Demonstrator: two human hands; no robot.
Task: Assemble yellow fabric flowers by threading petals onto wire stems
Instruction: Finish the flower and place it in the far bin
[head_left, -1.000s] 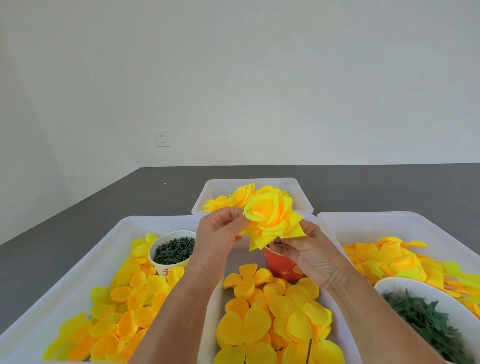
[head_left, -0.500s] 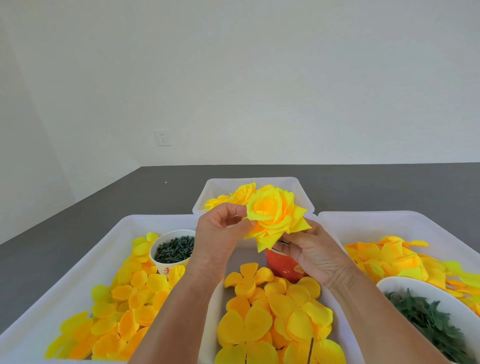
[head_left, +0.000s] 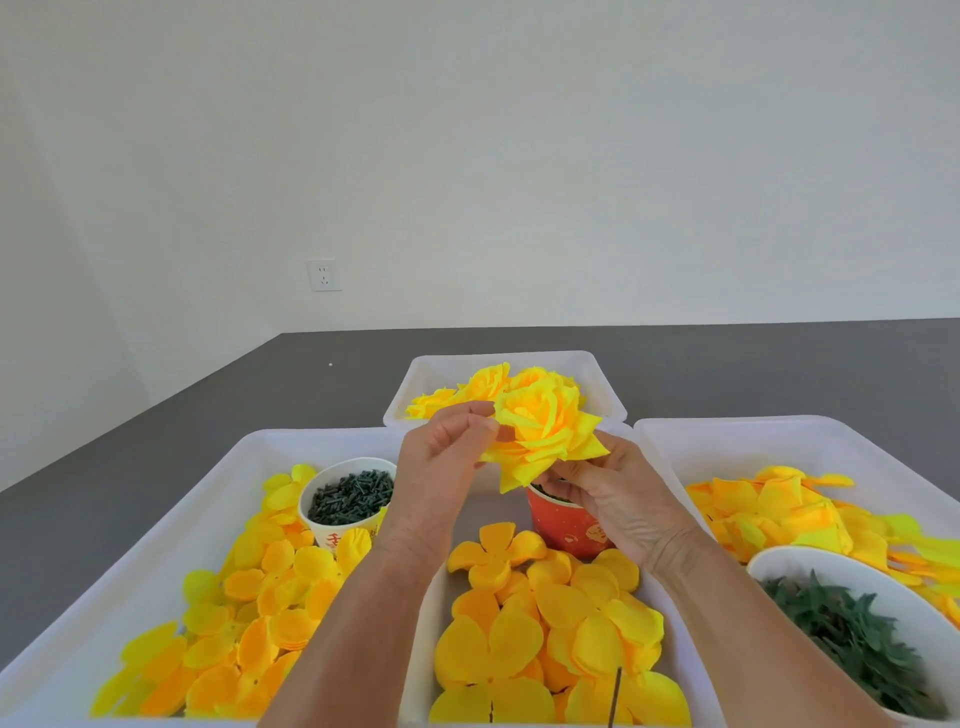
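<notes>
A full yellow fabric flower (head_left: 543, 435) is held up above the trays, in front of me. My left hand (head_left: 441, 462) pinches its outer petals on the left side. My right hand (head_left: 613, 499) grips it from underneath, fingers curled below the bloom; the stem is hidden by the hand. Loose four-lobed yellow petal pieces (head_left: 545, 623) fill the middle tray below. A thin dark wire stem (head_left: 615, 696) pokes up from the petals near the bottom edge.
A white cup of dark green small parts (head_left: 350, 496) stands in the left tray (head_left: 208, 519) among petals. A red cup (head_left: 563, 525) sits behind my hands. Finished flowers (head_left: 467, 389) lie in the far bin. The right tray holds yellow petals (head_left: 779, 509) and a bowl of green leaves (head_left: 852, 639).
Both hands have lifted the flower slightly and turned it; the bloom now sits a little higher and more to the right against the far bin.
</notes>
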